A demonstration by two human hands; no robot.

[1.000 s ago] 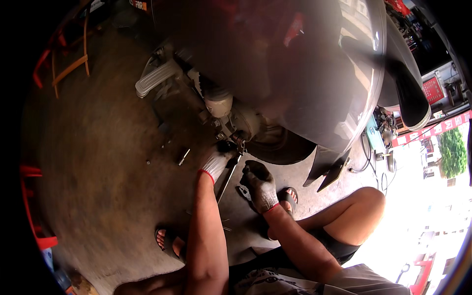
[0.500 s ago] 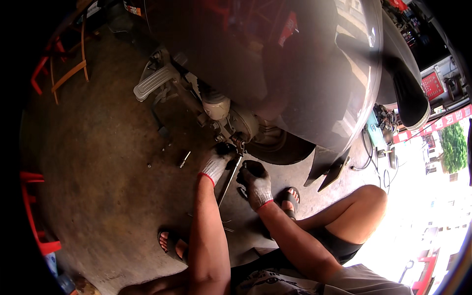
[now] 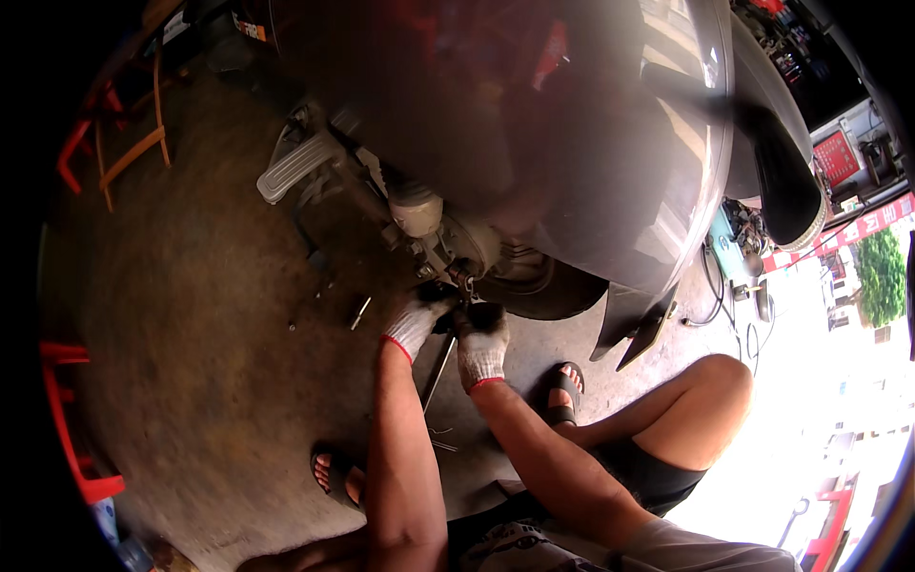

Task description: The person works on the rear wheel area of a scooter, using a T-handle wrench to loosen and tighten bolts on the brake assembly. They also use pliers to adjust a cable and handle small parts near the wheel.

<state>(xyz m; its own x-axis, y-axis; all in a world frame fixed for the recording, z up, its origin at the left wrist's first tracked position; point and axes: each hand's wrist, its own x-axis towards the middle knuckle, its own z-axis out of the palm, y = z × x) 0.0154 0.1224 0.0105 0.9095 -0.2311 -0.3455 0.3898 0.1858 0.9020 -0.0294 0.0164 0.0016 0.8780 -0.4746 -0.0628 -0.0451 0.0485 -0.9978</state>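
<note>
My left hand (image 3: 419, 319), in a whitish knitted glove with dark fingers and a red cuff, is closed at the low metal bracket (image 3: 463, 277) under the grey vehicle body (image 3: 572, 162). What lies inside its fingers is hidden. My right hand (image 3: 481, 345), gloved the same way, sits right beside it with curled fingers just below the bracket. I cannot make out what it grips. A long thin metal rod (image 3: 438, 372) slants down between my two wrists, its upper end covered by the hands. A pale rounded housing (image 3: 416, 214) is just above them.
On the concrete floor (image 3: 210, 286) to the left lie a short metal pin (image 3: 360, 313) and a small nut-like piece (image 3: 292, 327). Thin wires (image 3: 443, 444) lie near my feet. A ribbed footrest (image 3: 300, 167) juts out at upper left, and a dark flap (image 3: 634, 324) hangs at right.
My right hand has moved left and slightly up, from apart on the right to beside my left hand at the bracket. My left hand has stayed nearly in place.
</note>
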